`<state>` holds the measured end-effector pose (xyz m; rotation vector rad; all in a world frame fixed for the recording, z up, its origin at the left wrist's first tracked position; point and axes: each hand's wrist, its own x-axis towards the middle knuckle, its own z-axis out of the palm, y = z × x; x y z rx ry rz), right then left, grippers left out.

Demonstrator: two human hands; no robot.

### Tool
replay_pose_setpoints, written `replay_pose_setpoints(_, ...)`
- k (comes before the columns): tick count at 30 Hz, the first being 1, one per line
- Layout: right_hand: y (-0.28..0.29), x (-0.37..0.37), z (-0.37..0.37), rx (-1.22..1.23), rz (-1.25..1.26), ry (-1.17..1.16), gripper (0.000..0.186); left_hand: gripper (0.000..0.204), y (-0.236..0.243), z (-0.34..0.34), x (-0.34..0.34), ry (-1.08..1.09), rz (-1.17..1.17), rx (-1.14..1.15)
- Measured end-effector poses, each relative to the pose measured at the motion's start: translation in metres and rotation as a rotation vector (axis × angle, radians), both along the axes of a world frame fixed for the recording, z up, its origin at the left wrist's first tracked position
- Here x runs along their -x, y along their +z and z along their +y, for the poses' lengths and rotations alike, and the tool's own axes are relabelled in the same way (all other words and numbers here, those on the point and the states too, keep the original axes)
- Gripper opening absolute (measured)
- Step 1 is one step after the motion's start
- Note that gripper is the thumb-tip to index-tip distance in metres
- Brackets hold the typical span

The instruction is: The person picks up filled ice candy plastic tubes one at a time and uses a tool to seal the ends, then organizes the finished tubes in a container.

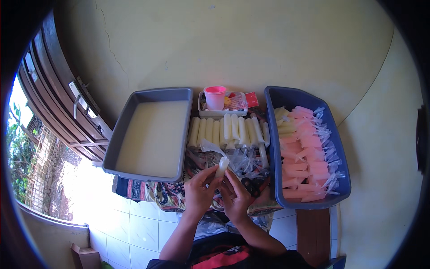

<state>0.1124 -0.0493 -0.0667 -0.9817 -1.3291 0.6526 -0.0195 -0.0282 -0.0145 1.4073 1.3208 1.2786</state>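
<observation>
A slim clear plastic bag of pale liquid (221,167) stands nearly upright between my hands, its loose top leaning away to the left. My left hand (199,187) has thumb and fingers closed on its lower left side. From the right, my right hand (235,195) grips the same bag with its fingertips. Just beyond lies a row of filled pale yellow tube bags (209,130), some stacked on others, with their clear loose ends (244,162) spread toward me. The bag's lower end is hidden by my fingers.
To the left stands a grey tub (188,134) of whitish liquid. A blue tub (271,134) on the right holds many pink and some yellow filled bags. Behind the row, a white tray (224,114) carries a pink cup (215,98). Patterned cloth (172,196) covers the table.
</observation>
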Motion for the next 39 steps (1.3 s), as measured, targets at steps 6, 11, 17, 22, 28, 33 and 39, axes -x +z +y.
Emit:
replay_pose_setpoints(6,0.011,-0.009,0.000,-0.013,-0.139,-0.033,0.059,0.046,-0.006,0.005,-0.005,0.032,0.143,-0.174)
replay_pose_setpoints(11,0.039,-0.038,-0.009,0.066,-0.330,-0.047,0.057,0.044,-0.002,0.006,-0.001,0.067,0.217,-0.206)
replay_pose_setpoints(17,0.044,-0.063,-0.024,0.387,-0.764,-0.126,0.061,0.044,-0.004,0.006,0.001,0.075,0.214,-0.199)
replay_pose_setpoints(22,0.036,-0.063,-0.016,0.393,-1.017,-0.132,0.067,0.043,-0.005,0.006,0.001,0.079,0.258,-0.223)
replay_pose_setpoints(28,0.040,-0.068,-0.004,0.421,-1.115,-0.079,0.065,0.042,-0.001,0.004,0.001,0.074,0.287,-0.248)
replay_pose_setpoints(33,0.052,-0.072,0.017,0.524,-1.218,0.057,0.062,0.041,0.007,0.001,0.000,0.077,0.270,-0.210)
replay_pose_setpoints(39,0.032,-0.097,0.017,0.344,-1.018,0.084,0.062,0.036,0.009,0.000,-0.001,0.058,0.283,-0.290)
